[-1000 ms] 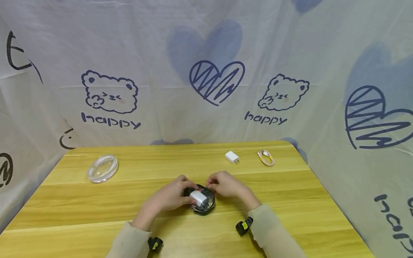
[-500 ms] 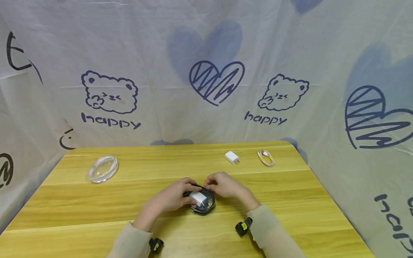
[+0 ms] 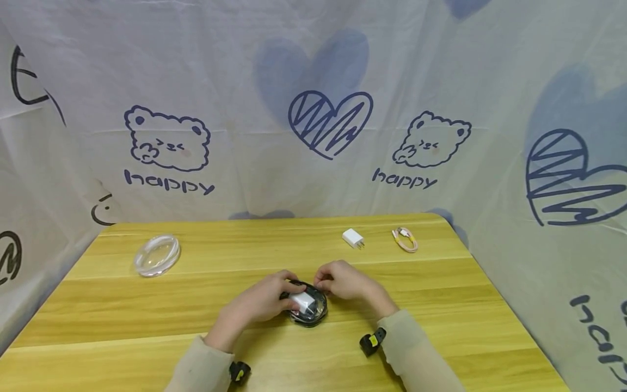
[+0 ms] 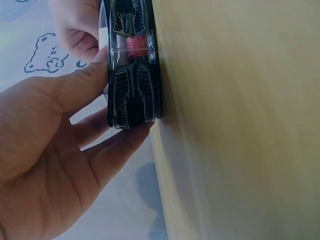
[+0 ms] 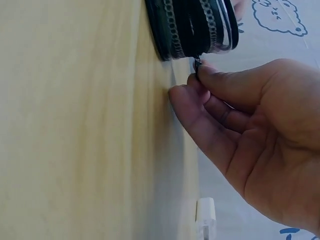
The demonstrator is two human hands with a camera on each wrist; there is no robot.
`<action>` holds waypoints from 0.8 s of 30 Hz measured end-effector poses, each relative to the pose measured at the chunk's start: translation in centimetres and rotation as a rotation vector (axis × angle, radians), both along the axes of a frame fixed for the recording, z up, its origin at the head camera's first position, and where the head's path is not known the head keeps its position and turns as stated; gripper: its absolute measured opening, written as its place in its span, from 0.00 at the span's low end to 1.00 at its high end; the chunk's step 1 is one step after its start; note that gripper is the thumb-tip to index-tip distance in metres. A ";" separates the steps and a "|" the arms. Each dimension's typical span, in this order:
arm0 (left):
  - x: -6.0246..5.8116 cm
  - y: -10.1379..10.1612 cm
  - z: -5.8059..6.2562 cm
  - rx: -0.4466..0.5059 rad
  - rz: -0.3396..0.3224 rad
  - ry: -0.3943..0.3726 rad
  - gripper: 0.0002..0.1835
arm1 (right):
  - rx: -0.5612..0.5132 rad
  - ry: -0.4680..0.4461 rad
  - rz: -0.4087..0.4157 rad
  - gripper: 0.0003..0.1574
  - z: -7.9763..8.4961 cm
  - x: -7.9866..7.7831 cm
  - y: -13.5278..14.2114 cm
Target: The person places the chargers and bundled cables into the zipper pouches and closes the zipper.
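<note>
A small round zip pouch [image 3: 320, 312], clear with black edging, lies on the wooden table between the two hands. Inside it sits a white charger [image 3: 303, 301]. The left hand [image 3: 262, 298] grips the pouch's left side, thumb and fingers around its rim. In the left wrist view, the black zip [image 4: 134, 95] runs along the side, with a red piece [image 4: 136, 46] by it. At the far right of the pouch, the right hand [image 3: 346, 280] pinches the small dark zip pull [image 5: 197, 65] between thumb and finger. The right hand's other fingers curl loosely below.
Behind the right hand lies a white plug adapter [image 3: 352, 238]. A pale coiled cable [image 3: 405, 240] with yellow ties is to its right. At the back left rests a clear round case [image 3: 157, 256] with a whitish rim. A printed cloth [image 3: 245, 163] hangs behind the table.
The left hand's index finger has shifted slightly further over the pouch. The right hand stays pinching at nearly the same spot, and the pouch has barely moved.
</note>
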State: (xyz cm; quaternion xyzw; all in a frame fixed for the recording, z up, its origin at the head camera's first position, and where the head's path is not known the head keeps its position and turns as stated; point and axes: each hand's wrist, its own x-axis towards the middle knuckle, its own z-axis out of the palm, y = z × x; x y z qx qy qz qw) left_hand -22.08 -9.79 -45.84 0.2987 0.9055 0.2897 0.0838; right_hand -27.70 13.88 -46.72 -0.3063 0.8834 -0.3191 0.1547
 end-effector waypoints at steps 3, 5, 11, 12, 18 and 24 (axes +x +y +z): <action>0.0 0.1 0.1 -0.003 0.008 -0.003 0.22 | 0.007 -0.042 0.012 0.09 0.2 -0.1 0.5; 0.0 0.2 0.2 -0.005 0.017 -0.006 0.22 | 0.014 -0.088 0.011 0.09 0.4 -0.1 0.8; -0.1 0.2 0.0 0.001 0.029 -0.024 0.23 | 0.029 -0.159 0.001 0.10 0.5 0.0 1.1; -0.1 0.2 -0.1 0.006 0.025 -0.023 0.22 | 0.028 -0.155 0.002 0.10 0.5 0.0 1.1; -0.4 -0.3 -0.5 0.016 -0.008 0.000 0.23 | 0.030 -0.115 -0.010 0.10 0.4 0.0 0.9; -0.5 -0.8 -0.2 0.013 -0.033 0.020 0.23 | 0.021 -0.041 -0.015 0.08 0.2 0.2 0.3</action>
